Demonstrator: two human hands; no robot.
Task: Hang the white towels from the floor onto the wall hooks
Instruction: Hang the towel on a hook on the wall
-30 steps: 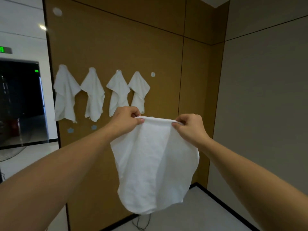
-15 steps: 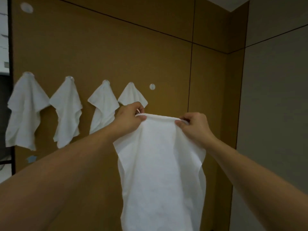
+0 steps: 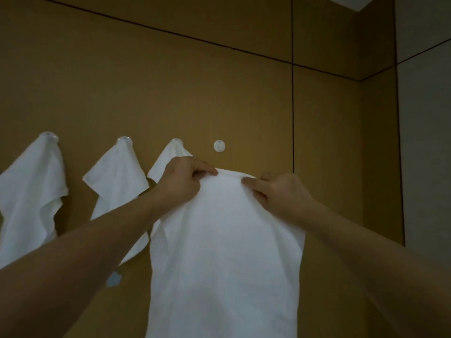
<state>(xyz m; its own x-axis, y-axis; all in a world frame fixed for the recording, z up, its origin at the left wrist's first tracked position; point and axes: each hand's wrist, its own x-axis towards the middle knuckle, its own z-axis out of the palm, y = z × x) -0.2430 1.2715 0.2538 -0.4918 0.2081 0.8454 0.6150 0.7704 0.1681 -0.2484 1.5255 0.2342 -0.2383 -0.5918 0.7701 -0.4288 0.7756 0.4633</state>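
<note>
While three towels (image 3: 117, 176) were already hung left of the bare hook (image 3: 219, 145), another towel (image 3: 224, 252) was pinched just below it by the left hand (image 3: 181, 178) and right hand (image 3: 280, 193), not yet hung.

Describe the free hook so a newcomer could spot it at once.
On the brown wall, a row of hooks runs at one height, three of them draped with white hung towels. The free hook is the small white round disc at the row's right end, just above the held towel. It alone is bare.
</note>
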